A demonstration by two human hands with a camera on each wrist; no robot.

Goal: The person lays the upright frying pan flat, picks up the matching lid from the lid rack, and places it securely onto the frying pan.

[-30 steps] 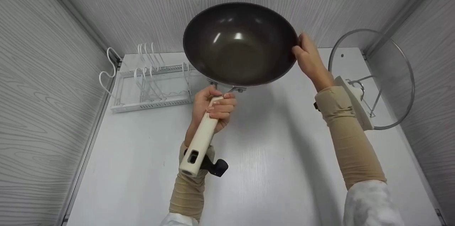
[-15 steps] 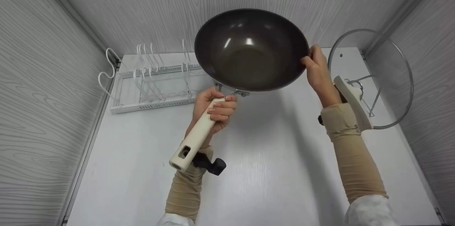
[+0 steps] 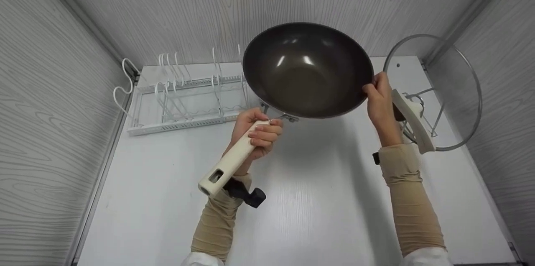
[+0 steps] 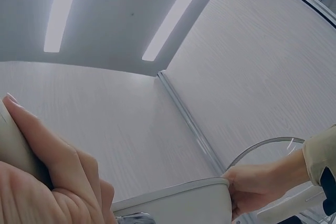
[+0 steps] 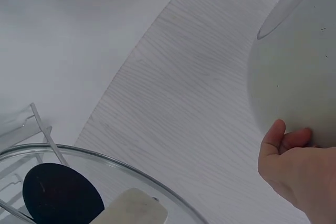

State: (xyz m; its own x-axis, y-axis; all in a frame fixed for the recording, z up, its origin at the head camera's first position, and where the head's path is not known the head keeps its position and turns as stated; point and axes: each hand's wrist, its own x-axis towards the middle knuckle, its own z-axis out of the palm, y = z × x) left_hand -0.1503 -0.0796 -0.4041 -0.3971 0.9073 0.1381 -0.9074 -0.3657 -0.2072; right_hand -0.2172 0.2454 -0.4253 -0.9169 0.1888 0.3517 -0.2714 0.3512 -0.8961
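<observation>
Gripping the cream plastic handle (image 3: 234, 156), our left hand (image 3: 256, 132) holds the dark non-stick wok (image 3: 307, 70) in the air above the white table (image 3: 313, 207), seen from the head view. Our right hand (image 3: 381, 103) pinches the wok's far rim. Behind stands a white wire dish rack (image 3: 184, 92); beside our right hand a glass lid (image 3: 455, 78) leans upright on a stand.

From the left wrist we see our fingers (image 4: 58, 156) curled round the handle, and our right hand (image 4: 257, 184) clasping the wok's pale rim (image 4: 178, 195).

From the right wrist, our thumb (image 5: 273, 140) presses the wok's grey underside (image 5: 299, 77); the glass lid (image 5: 79, 153) and its black knob (image 5: 63, 195) lie below.
</observation>
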